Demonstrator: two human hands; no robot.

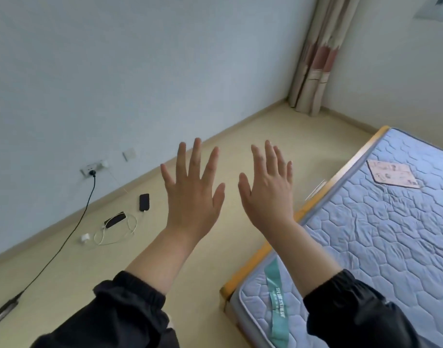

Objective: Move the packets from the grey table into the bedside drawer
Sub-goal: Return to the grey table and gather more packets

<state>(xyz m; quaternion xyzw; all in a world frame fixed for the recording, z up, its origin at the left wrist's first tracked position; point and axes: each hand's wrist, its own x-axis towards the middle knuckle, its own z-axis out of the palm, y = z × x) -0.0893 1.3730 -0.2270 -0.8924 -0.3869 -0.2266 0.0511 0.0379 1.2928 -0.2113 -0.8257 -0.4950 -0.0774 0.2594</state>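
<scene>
Hands raised side by side at the middle of the view, backs toward the camera. The left hand [192, 197] has its fingers straight and spread wide, holding nothing. The right hand [268, 197] is just beside it, not touching, fingers straight and closer together, also holding nothing. Both forearms are bare, coming out of black sleeves [120, 315] at the bottom edge.

The packets, table and drawer do not show in this view, so their place cannot be told.

Below the hands lies a pale yellow floor [215, 259]. A light blue wall [115, 71] fills the upper left. Low on it is a socket [92, 169], with a black cable [64, 242] running down across the floor to a dark block [4, 310] at the lower left corner. Near the wall, two dark phones [144, 202] lie on the floor, with a looped white cable [115, 234] and a white plug [84, 238] beside them.

On the right stands a bed with a wooden frame [240, 272] and a bare, quilted blue mattress [378, 234]. A pink label [392, 174] sits on the mattress top, and a teal band [275, 297] crosses its near corner. A beige and red curtain [316, 54] hangs in the far corner.
</scene>
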